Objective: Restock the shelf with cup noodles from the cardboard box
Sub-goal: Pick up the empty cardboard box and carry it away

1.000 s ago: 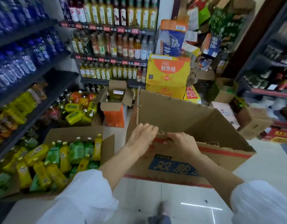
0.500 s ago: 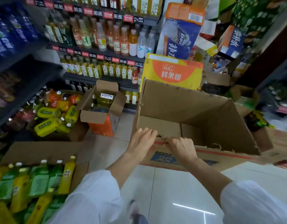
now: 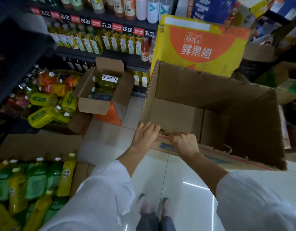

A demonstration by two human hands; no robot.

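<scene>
Your left hand and right hand both curl over the near rim of the open cardboard box, gripping it, box centre-right on the floor, no cup noodles visible inside, drinks shelf far left.

Head-worn view, steeply down onto nearby cardboard box.
</scene>
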